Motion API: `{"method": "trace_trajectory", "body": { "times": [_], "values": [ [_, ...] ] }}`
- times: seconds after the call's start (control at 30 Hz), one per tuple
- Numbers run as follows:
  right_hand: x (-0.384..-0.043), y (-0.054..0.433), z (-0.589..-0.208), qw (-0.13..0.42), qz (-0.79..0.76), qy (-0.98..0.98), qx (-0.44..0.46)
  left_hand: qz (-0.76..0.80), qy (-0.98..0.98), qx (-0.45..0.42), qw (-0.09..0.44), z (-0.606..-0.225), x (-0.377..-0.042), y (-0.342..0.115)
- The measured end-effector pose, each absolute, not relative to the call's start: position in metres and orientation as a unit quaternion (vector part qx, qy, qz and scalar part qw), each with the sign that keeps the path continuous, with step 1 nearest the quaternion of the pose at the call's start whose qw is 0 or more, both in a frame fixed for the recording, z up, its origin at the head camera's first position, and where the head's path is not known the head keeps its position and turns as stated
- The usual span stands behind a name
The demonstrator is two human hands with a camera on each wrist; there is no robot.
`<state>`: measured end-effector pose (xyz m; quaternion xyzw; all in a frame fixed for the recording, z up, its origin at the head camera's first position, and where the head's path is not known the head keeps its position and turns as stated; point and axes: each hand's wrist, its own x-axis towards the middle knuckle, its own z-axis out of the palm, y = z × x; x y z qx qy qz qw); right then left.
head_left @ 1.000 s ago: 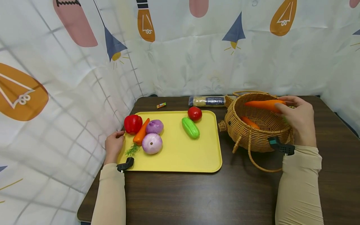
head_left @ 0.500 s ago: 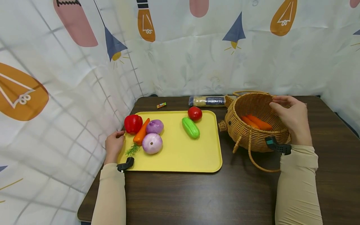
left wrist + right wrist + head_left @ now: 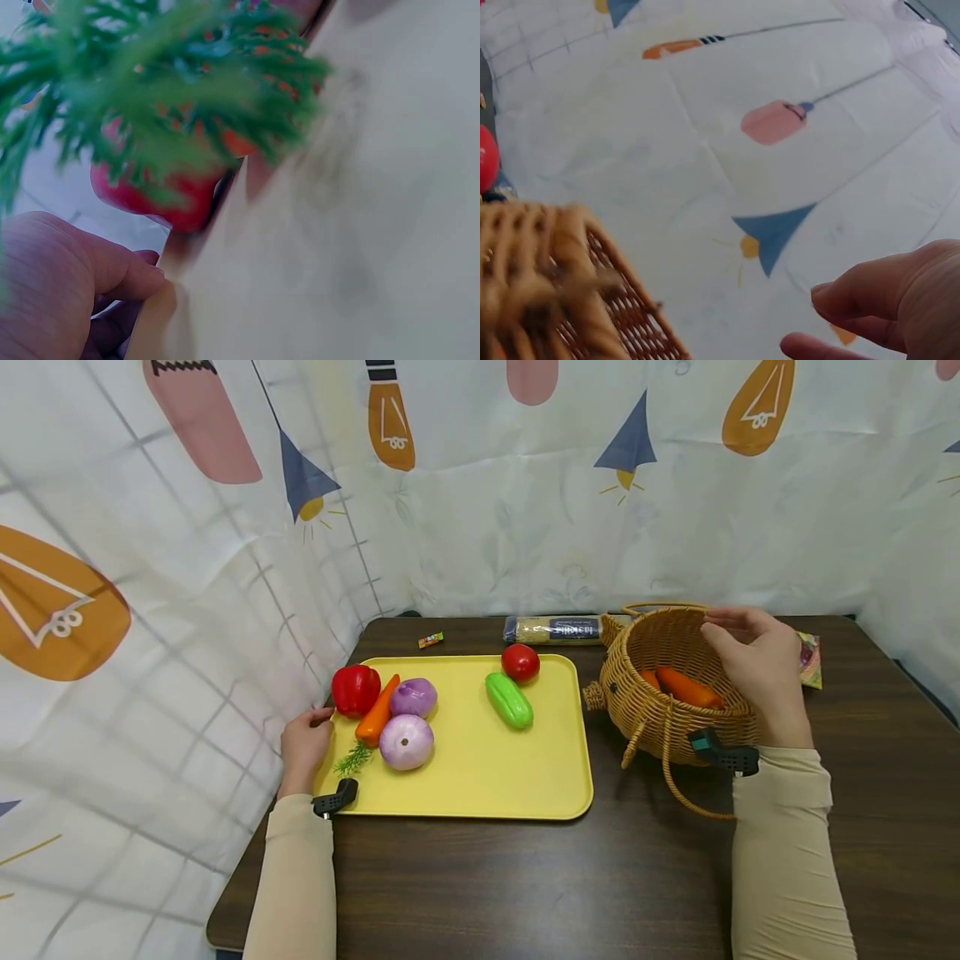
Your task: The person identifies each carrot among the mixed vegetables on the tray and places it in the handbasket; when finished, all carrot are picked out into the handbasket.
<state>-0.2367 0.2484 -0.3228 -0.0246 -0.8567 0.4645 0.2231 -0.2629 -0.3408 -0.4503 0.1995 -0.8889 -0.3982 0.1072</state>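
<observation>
My left hand [image 3: 306,745] pinches the left rim of the yellow tray [image 3: 480,789]; in the left wrist view the thumb [image 3: 139,276] lies on that rim. Beside it on the tray are a red bell pepper [image 3: 356,691], a carrot [image 3: 377,714] with a green top, and two purple onions [image 3: 406,742]. Farther right lie a green cucumber-like vegetable [image 3: 509,700] and a tomato [image 3: 521,663]. My right hand [image 3: 768,664], holding nothing, hovers by the right rim of the wicker basket [image 3: 660,739]. Inside the basket are orange carrots [image 3: 690,688], partly hidden by its wall.
Behind the tray lie a small candy packet [image 3: 431,641] and a clear pack of pasta [image 3: 558,630]. A colourful packet [image 3: 811,660] sits right of the basket, partly behind my hand. A rope handle [image 3: 686,806] hangs down the basket's front. A patterned curtain [image 3: 495,527] encloses the table.
My right hand has let go of a carrot, which now lies in the basket. That hand has shifted left, revealing the colourful packet. My left hand stays put.
</observation>
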Motion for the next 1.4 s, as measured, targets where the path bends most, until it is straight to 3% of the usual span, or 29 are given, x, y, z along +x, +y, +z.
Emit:
{"method": "trace_trajectory", "body": {
  "times": [0.3, 0.7, 0.97, 1.17, 1.4],
  "values": [
    [-0.236, 0.198, -0.317, 0.225, 0.443, -0.866, 0.050, -0.399, -0.888, 0.203, 0.106, -0.450, -0.263, -0.341],
    [-0.235, 0.133, -0.332, 0.171, 0.431, -0.872, 0.158, -0.395, -0.890, 0.197, 0.115, -0.451, -0.262, -0.341],
    [-0.234, 0.090, -0.350, 0.063, 0.520, -0.826, 0.209, -0.398, -0.888, 0.199, 0.113, -0.449, -0.261, -0.342],
    [-0.227, 0.057, -0.368, 0.016, 0.520, -0.822, 0.229, -0.399, -0.887, 0.203, 0.112, -0.448, -0.261, -0.344],
    [-0.218, 0.037, -0.382, 0.037, 0.537, -0.805, 0.247, -0.403, -0.886, 0.201, 0.108, -0.449, -0.261, -0.342]
  ]
}}
